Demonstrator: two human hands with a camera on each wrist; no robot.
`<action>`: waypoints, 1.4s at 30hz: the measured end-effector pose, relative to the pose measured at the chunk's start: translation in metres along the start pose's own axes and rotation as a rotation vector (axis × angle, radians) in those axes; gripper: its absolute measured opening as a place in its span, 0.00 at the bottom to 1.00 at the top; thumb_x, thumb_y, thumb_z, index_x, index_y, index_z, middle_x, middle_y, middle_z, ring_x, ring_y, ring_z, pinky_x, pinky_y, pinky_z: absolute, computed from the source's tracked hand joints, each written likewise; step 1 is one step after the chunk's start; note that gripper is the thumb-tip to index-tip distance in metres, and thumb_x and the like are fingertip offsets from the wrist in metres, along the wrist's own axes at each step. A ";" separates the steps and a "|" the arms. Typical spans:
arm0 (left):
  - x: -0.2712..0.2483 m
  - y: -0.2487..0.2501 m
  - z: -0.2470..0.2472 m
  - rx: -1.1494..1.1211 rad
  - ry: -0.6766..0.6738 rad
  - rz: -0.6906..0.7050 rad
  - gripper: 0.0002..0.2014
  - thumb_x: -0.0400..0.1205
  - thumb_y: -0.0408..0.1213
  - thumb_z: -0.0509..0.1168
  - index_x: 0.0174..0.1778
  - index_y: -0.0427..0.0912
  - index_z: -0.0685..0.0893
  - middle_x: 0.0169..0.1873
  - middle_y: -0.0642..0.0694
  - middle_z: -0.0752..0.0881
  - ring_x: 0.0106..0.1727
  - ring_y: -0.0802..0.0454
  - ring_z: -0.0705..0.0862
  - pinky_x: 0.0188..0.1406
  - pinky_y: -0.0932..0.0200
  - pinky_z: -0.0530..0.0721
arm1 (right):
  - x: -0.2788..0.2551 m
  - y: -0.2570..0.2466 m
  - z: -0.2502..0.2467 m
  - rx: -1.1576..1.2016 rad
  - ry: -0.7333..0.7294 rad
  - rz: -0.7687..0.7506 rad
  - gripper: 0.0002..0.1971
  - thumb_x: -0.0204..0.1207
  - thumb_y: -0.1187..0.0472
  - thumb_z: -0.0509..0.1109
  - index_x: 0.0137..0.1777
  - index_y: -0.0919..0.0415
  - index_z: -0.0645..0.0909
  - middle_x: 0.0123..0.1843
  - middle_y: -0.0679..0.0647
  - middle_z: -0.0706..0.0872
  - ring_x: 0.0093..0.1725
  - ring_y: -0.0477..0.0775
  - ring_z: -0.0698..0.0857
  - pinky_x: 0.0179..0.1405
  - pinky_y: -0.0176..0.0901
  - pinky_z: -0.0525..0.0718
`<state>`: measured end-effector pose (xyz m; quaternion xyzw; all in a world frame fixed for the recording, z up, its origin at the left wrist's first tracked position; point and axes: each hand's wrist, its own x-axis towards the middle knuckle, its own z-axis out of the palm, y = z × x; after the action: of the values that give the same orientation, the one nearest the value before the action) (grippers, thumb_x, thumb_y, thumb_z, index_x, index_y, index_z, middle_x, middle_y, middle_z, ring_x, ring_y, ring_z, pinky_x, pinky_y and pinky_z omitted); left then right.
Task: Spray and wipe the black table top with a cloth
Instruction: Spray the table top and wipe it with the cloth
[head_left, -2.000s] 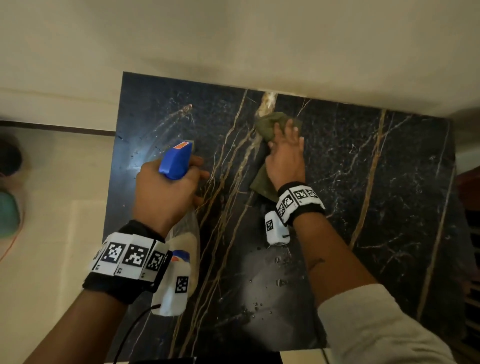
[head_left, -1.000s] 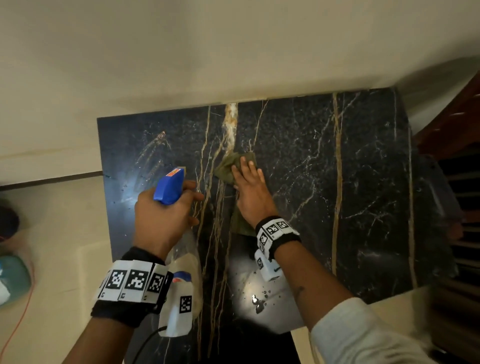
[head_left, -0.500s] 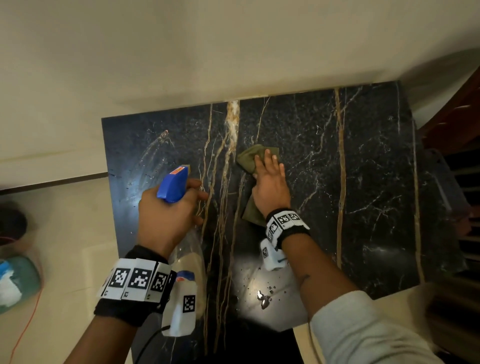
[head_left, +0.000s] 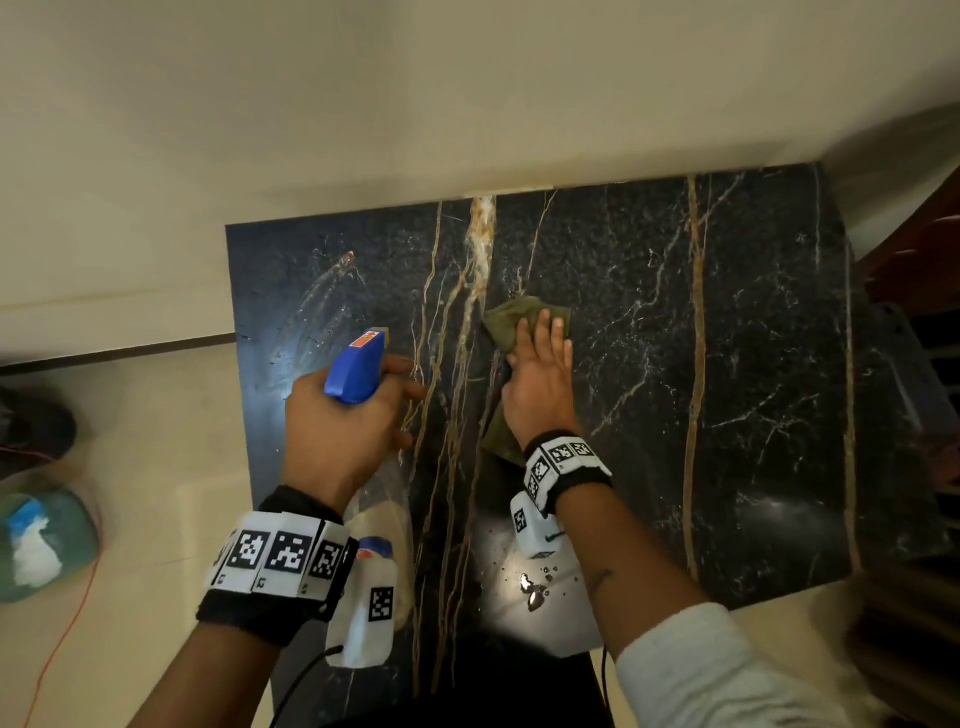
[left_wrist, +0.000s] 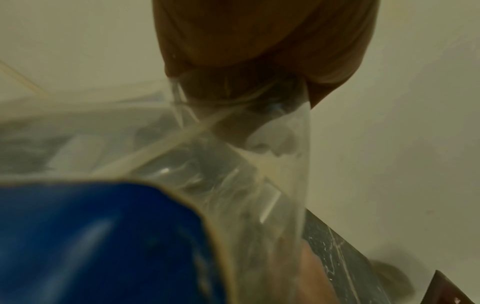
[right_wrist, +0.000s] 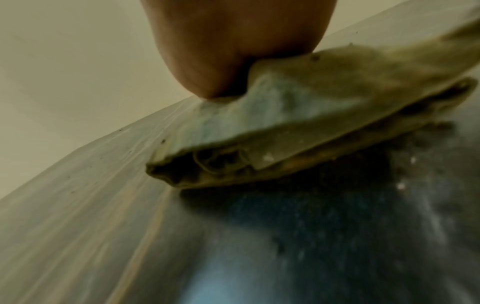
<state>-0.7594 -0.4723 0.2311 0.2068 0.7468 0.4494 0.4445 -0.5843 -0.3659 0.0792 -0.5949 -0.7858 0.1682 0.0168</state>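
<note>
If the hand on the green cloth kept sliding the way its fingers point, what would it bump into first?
Probably the cream wall. The right hand lies flat on the green cloth, fingers pointing at the table top's far edge, with only bare marble between.

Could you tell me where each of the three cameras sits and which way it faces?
Head: looks down on the black marble table top; shows the left hand, right hand and both forearms.
Left wrist: looks along the palm at the spray bottle it grips.
Right wrist: low over the table, facing the green cloth under the hand.
Shared: head and right wrist both show cloth and table; head and left wrist, the bottle.
</note>
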 end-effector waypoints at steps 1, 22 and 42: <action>-0.002 -0.002 -0.002 0.007 0.005 -0.005 0.09 0.83 0.28 0.68 0.47 0.46 0.89 0.40 0.46 0.93 0.37 0.45 0.92 0.27 0.58 0.90 | -0.007 -0.007 0.003 0.023 -0.021 -0.042 0.32 0.85 0.64 0.58 0.88 0.61 0.56 0.90 0.62 0.48 0.89 0.62 0.43 0.88 0.60 0.44; -0.029 -0.007 -0.002 0.079 -0.031 0.014 0.07 0.83 0.27 0.69 0.54 0.39 0.89 0.45 0.47 0.92 0.37 0.47 0.92 0.24 0.65 0.86 | -0.084 -0.005 0.007 0.055 -0.160 -0.271 0.38 0.77 0.71 0.57 0.88 0.57 0.52 0.90 0.57 0.44 0.89 0.59 0.42 0.88 0.56 0.41; -0.041 -0.022 -0.009 0.094 -0.070 0.043 0.06 0.83 0.27 0.69 0.54 0.36 0.88 0.45 0.47 0.92 0.37 0.46 0.90 0.24 0.70 0.83 | -0.101 0.037 0.000 0.102 -0.085 -0.087 0.42 0.73 0.77 0.62 0.88 0.57 0.57 0.90 0.57 0.46 0.89 0.60 0.42 0.88 0.55 0.40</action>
<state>-0.7439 -0.5168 0.2335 0.2591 0.7465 0.4155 0.4505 -0.5199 -0.4525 0.0862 -0.5511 -0.8012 0.2322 0.0212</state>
